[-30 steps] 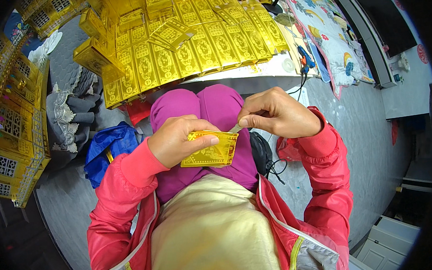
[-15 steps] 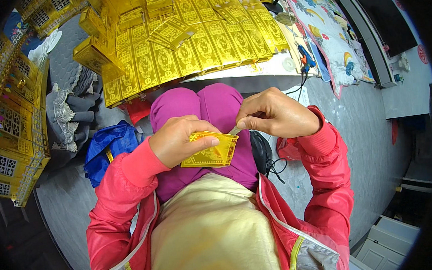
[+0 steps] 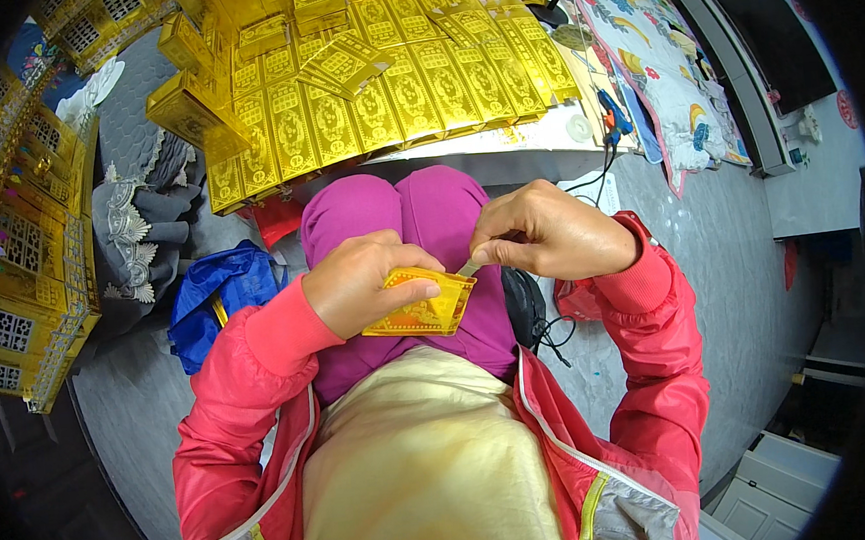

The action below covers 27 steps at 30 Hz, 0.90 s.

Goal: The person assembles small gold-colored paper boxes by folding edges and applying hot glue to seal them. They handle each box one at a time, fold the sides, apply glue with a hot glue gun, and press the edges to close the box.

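Observation:
Over my lap, my left hand (image 3: 361, 280) grips a small gold foil box (image 3: 418, 316) with its thumb laid across the top. The box looks folded from shiny printed card, and its right end points toward my other hand. My right hand (image 3: 558, 229) is closed in a pinch on a short pale strip (image 3: 469, 266) at the box's upper right corner. Whether the strip is tape or card I cannot make out. Its upper end is hidden by my fingers.
Ahead, a white table (image 3: 543, 134) bears rows of gold foil boxes (image 3: 371, 104). Gold model buildings (image 3: 24, 238) stand at the left. A blue bag (image 3: 219, 295) lies left of my legs, and blue-handled pliers or cutters (image 3: 614, 115) hang near the table's right edge.
The small gold box has tilted slightly in my left hand. My right hand has shifted a little left and down, with the strip still pinched. The table's contents look the same.

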{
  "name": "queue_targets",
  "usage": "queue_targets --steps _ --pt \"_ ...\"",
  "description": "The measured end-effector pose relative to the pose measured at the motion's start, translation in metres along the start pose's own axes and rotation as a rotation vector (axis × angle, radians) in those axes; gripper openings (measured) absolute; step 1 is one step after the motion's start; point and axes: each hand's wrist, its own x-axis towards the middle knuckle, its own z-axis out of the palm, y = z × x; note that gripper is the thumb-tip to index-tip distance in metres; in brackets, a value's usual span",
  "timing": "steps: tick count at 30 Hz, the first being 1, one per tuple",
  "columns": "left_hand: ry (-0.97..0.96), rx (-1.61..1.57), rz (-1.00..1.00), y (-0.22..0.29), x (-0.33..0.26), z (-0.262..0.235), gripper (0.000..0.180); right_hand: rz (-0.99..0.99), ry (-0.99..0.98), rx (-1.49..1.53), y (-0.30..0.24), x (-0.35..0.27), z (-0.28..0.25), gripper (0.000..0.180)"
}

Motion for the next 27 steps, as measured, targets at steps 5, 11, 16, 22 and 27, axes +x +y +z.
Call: queue_targets --steps 5,11,16,22,27 --pt "-0.008 0.020 0.002 -0.002 -0.001 0.001 0.026 -0.008 -0.011 0.008 0.003 0.000 0.002 0.013" --pt "0.006 0.008 0.015 -0.004 0.000 0.003 0.027 0.009 -0.021 0.030 0.003 0.000 0.000 0.014" --pt "0.046 -0.048 -0.038 -0.003 0.003 -0.008 0.028 0.112 -0.013 -0.042 0.004 -0.017 -0.029 0.015" --pt "0.298 -0.254 0.001 -0.027 0.014 -0.022 0.041 0.310 0.469 0.383 0.076 -0.051 -0.063 0.023" --pt "0.447 -0.578 -0.096 -0.049 0.033 -0.015 0.055 0.586 0.903 0.557 0.192 -0.033 -0.069 0.023"
